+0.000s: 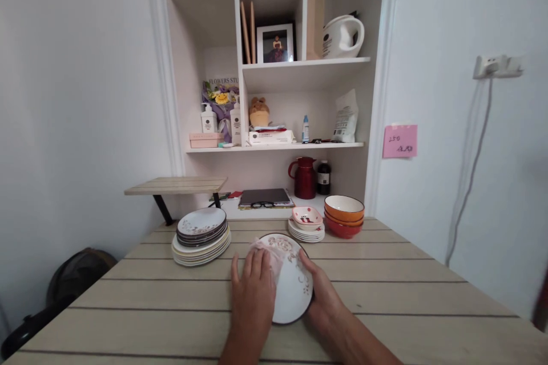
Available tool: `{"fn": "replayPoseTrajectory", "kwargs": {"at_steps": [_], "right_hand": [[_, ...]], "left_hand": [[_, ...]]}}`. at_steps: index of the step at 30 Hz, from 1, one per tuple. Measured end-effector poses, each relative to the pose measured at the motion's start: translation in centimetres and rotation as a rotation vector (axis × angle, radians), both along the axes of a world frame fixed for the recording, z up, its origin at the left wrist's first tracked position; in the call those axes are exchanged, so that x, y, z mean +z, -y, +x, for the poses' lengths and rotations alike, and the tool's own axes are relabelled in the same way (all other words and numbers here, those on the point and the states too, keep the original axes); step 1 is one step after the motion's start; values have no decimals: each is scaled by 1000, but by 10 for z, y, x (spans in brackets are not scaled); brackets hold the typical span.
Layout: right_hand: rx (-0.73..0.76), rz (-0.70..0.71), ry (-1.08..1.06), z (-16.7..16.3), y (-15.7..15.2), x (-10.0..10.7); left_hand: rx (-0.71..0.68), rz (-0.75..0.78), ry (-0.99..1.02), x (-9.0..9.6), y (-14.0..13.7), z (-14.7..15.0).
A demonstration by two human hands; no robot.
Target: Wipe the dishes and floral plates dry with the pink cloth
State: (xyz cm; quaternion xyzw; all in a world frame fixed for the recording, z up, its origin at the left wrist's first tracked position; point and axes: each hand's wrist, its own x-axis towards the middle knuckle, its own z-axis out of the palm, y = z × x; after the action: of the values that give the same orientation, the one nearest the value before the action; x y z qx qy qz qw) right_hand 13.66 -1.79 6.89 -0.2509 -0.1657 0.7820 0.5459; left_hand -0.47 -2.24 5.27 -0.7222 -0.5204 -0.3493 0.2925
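Note:
In the head view, a white plate [295, 291] with a brown floral pattern and a dark rim is held over the table, tilted up toward me. My right hand [322, 295] grips its right edge, thumb on the face and fingers behind. A thin pale pink cloth [276, 256] lies against the plate's upper left. Over it, my left hand [256, 288] presses the cloth to the plate, the fingers close together. What is under those fingertips is hidden.
Stacked plates [202, 236] stand at the left, beside a small raised shelf [177, 185]. Further back are a small patterned dish [307, 217] on several small white plates [306, 235], and orange and red bowls [343, 217]. A red jug [305, 178] stands behind the table [398, 308].

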Motion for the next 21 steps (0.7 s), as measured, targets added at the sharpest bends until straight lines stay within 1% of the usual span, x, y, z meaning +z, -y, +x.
{"fn": "replayPoseTrajectory", "kwargs": {"at_steps": [3,6,10,11,13,15,17,21], "right_hand": [[-53,-11,-13,10,-7,-2],[-90,4,-40,17,-12,2],[-46,33,-78,19,-10,8],[-26,25,-78,17,-8,9],[6,-11,-71,13,-3,8],[17,-33,-70,6,1,6],[39,-25,-95,-1,4,3],[67,0,-111,-9,4,-1]], "left_hand": [[-30,-7,-6,-6,-2,1],[-131,16,-30,-12,-1,5],[-341,58,-141,-14,6,10],[-381,64,-172,-13,7,11],[-410,65,-222,-11,9,13],[-379,55,-257,-8,8,14],[-307,33,-255,-6,6,14],[-122,-15,-142,-3,0,8]]}}
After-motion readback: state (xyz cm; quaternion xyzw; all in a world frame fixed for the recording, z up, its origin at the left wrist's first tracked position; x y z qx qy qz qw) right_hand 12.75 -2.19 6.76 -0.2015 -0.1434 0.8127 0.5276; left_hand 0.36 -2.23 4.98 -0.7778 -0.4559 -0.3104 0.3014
